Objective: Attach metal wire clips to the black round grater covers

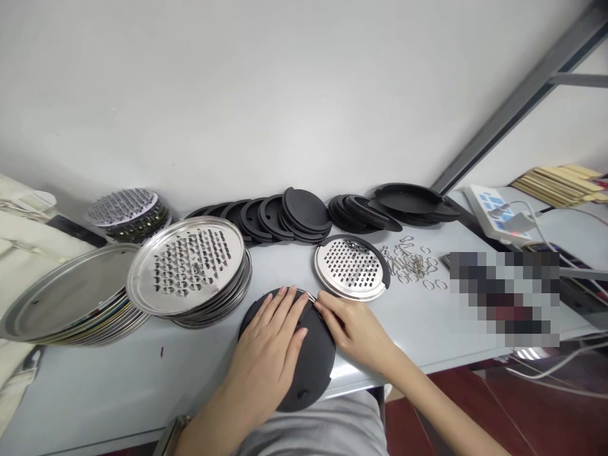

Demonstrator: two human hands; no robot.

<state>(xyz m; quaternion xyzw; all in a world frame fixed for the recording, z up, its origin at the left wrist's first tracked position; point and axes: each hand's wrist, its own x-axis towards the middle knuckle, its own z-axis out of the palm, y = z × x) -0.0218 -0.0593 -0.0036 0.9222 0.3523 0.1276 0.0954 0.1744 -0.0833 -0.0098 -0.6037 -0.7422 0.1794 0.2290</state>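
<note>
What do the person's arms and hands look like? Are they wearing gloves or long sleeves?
No gloves! The left hand and right hand are bare, with slim fingers and short-looking nails. I can't see any rings or bracelets. The visible forearms are bare too, with no sleeves in view. Grey cloth shows at the lap.

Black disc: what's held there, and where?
Left hand lies flat on the black disc; right hand seems to pinch one end of a small metal piece at the disc's far rim.
</note>
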